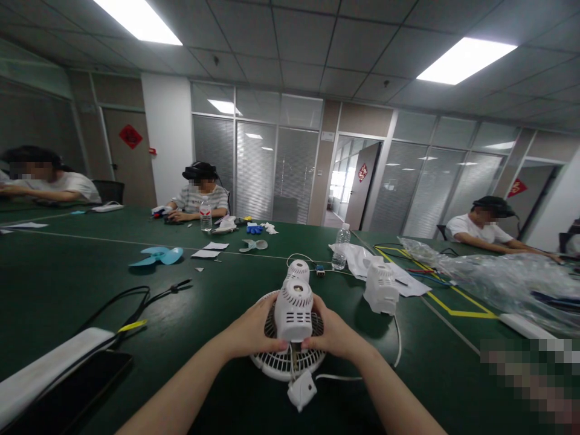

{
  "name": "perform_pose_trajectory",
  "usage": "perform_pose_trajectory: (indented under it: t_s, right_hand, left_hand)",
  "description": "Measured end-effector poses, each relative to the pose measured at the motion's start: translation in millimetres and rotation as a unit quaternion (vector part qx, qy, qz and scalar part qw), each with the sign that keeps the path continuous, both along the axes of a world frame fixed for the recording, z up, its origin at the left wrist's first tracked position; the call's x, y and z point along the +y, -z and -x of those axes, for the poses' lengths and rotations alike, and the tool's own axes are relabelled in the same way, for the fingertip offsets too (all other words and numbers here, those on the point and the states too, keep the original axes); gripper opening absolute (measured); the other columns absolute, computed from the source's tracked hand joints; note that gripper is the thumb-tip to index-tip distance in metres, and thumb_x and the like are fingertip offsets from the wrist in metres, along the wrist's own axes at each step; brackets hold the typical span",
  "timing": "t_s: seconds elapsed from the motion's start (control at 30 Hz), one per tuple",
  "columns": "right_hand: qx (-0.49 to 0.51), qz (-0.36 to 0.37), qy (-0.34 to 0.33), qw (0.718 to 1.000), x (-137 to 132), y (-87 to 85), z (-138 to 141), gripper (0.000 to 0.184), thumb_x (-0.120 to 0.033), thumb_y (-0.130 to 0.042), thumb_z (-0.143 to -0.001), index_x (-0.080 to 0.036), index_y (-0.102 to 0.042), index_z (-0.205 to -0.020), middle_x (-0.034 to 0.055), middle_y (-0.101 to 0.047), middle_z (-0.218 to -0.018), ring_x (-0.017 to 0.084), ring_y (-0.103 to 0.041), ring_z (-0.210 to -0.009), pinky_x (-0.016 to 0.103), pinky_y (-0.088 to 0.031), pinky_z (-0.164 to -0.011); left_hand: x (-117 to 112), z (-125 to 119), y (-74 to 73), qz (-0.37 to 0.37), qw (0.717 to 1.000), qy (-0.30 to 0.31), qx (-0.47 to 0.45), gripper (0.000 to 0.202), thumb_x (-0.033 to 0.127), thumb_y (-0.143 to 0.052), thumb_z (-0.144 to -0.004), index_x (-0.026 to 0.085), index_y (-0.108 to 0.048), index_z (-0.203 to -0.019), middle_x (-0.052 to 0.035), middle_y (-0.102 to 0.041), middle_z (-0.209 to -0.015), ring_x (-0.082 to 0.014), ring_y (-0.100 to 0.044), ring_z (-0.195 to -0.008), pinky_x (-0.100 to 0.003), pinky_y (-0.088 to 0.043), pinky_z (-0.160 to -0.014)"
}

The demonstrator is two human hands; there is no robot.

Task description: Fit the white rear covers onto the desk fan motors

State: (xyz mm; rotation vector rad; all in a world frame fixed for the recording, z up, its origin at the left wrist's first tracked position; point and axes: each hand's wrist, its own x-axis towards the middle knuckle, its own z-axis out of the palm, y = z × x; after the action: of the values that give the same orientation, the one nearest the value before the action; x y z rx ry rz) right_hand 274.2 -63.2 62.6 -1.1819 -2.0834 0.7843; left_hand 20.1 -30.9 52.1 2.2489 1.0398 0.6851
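Both my hands grip a white vented fan motor housing (293,317) from its two sides, above a round white fan grille (290,365). My left hand (254,326) has its thumb at the lower left edge of the housing. On the opposite side, the thumb of my right hand (335,329) presses the lower right edge. Just below sits a small white plastic part (301,391) with a cable running off to the right. Behind the held housing stands another white vented piece (299,270). A separate white motor housing (381,287) rests on the table to the right.
Blue fan blades (158,255) lie on the green table at left, near black cables, a white power strip (58,362) and a phone (72,393). A water bottle (341,248), papers and plastic wrap (493,278) are at right. Several people sit around the table.
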Motion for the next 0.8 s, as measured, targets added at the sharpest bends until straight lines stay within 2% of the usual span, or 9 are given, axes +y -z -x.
perform_pose_trajectory:
  t_s: [0.23,0.53,0.8]
  right_hand:
    - [0.020,-0.004,-0.019,1.000,-3.1,-7.5,3.3,0.099,-0.030,-0.087,-0.059,-0.021,-0.032,-0.141,0.0121,-0.054,-0.138,0.029,-0.052,-0.128,0.046,-0.037,-0.109]
    - [0.024,-0.005,-0.014,1.000,-1.6,-7.6,1.5,0.104,-0.026,-0.088,-0.058,-0.021,-0.029,-0.144,0.0118,-0.052,-0.141,0.028,-0.050,-0.129,0.044,-0.036,-0.110]
    - [-0.003,0.009,-0.005,1.000,-3.6,-12.2,2.0,0.107,-0.028,-0.084,-0.060,-0.025,-0.024,-0.148,0.0116,-0.052,-0.142,0.033,-0.049,-0.130,0.049,-0.034,-0.110]
  left_hand:
    - [4.5,0.6,4.0,-0.016,1.000,0.012,-0.014,0.105,0.045,-0.082,-0.060,0.021,-0.028,-0.147,-0.0150,-0.042,-0.148,-0.0336,-0.041,-0.135,-0.051,-0.031,-0.113]
    - [8.5,-0.8,6.6,-0.026,1.000,0.010,-0.004,0.109,0.045,-0.081,-0.059,0.023,-0.025,-0.150,-0.0157,-0.038,-0.151,-0.0382,-0.036,-0.138,-0.055,-0.026,-0.115]
    - [11.5,-2.2,11.9,-0.049,0.999,0.013,0.012,0.106,0.048,-0.080,-0.063,0.025,-0.024,-0.149,-0.0127,-0.035,-0.153,-0.0355,-0.034,-0.140,-0.052,-0.026,-0.117]
